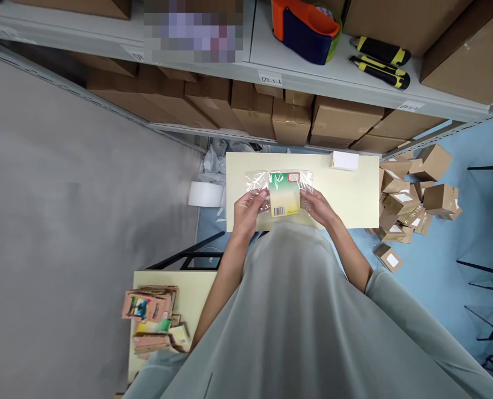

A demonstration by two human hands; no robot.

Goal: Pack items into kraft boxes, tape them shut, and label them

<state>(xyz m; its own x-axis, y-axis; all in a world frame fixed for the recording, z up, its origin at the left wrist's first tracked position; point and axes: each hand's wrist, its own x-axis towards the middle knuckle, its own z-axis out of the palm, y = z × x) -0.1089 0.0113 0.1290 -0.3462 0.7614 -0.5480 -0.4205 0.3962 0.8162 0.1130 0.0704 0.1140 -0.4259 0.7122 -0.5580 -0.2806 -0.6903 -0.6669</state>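
Between both hands is a green-and-yellow packet [285,194] in a clear plastic bag [257,180], its barcode at the lower left and a red-edged label at the top right. My left hand [250,208] pinches the left side of the bag, thumb on top. On the other side, my right hand [316,205] grips the bag's right edge. The packet is held over the cream table [354,205], close to my body. Toward the back right of that table lies a small white box [345,160].
A shelf [246,69] with cardboard boxes [292,122] spans the back. On it are a tape dispenser [307,30] and utility knives [381,64]. Cardboard boxes [406,194] are piled on the floor at right. Packets [150,310] are stacked on a side table [200,282].
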